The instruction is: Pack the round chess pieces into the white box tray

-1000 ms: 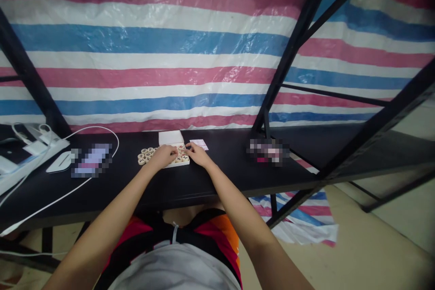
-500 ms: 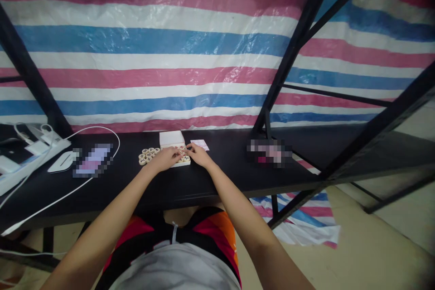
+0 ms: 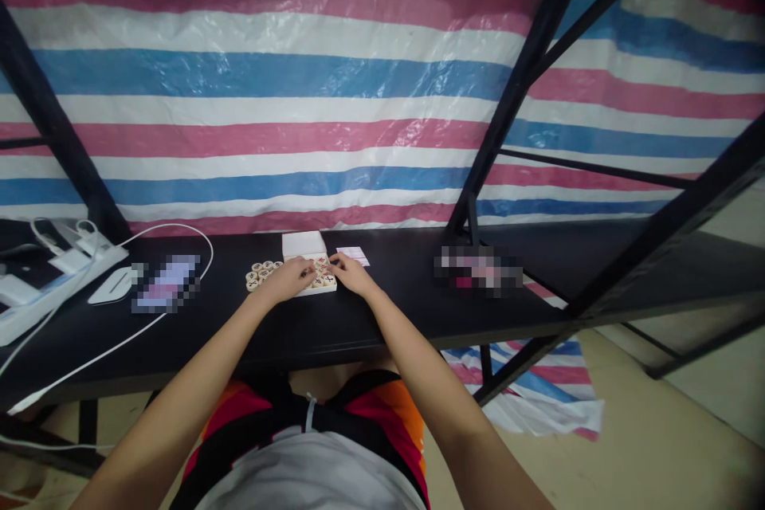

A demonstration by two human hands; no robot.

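Observation:
An opened white box stands on the black tabletop, its lid raised at the back. Round Chinese chess pieces with red and dark characters fill its near part. My left hand reaches over the box's left side, fingers bent down among the pieces; what lies between its fingertips is too small to make out. At the right rim, my right hand has its thumb and forefinger apart, tips against the box or its outermost pieces. More loose Chinese chess pieces sit in a cluster left of the box, partly covered by my left hand.
A printed paper slip lies behind my right hand. Leftward are a blurred phone, a white flat device, and a power strip with white cables. A blurred object rests at right, near black frame posts.
The view has shifted slightly. My left fingers have moved a little over the pieces, and the front ones show more clearly. My right hand stays at the box's right edge.

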